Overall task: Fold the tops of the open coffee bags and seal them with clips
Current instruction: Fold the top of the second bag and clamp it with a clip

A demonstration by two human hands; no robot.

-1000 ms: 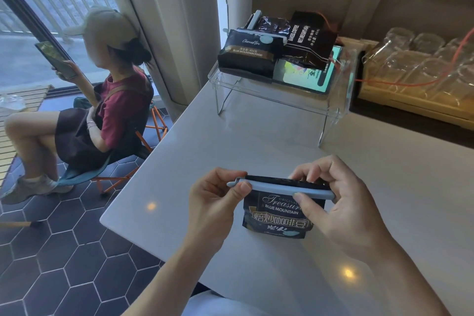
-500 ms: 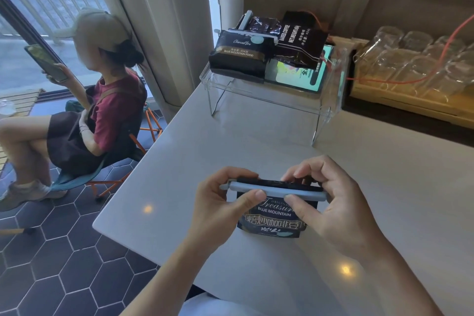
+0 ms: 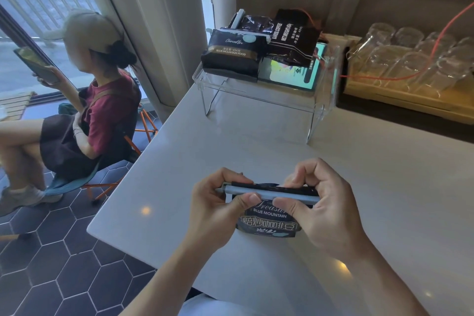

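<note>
A small black coffee bag (image 3: pixel 269 223) marked Blue Mountain stands on the white table (image 3: pixel 384 187) in front of me. A long pale-blue clip (image 3: pixel 269 194) lies across its folded top. My left hand (image 3: pixel 218 208) pinches the clip's left end, thumb in front. My right hand (image 3: pixel 323 208) pinches the right end, thumb in front and fingers curled over the bag's top. At the back, two more black coffee bags (image 3: pixel 233 55) (image 3: pixel 292 38) lie on a clear acrylic stand (image 3: pixel 261 100), the left one with a clip (image 3: pixel 246 33) across its top.
A tray of upturned clear glasses (image 3: pixel 410 59) sits at the back right with an orange cable (image 3: pixel 441 33) over it. A tablet (image 3: pixel 289 72) lies on the stand. A seated person (image 3: pixel 84 110) holds a phone left of the table, beyond its left edge.
Both hands have squeezed the clip tighter onto the bag's folded top, and the bag sits a little lower and closer to me. My right fingers have curled further over the top.
</note>
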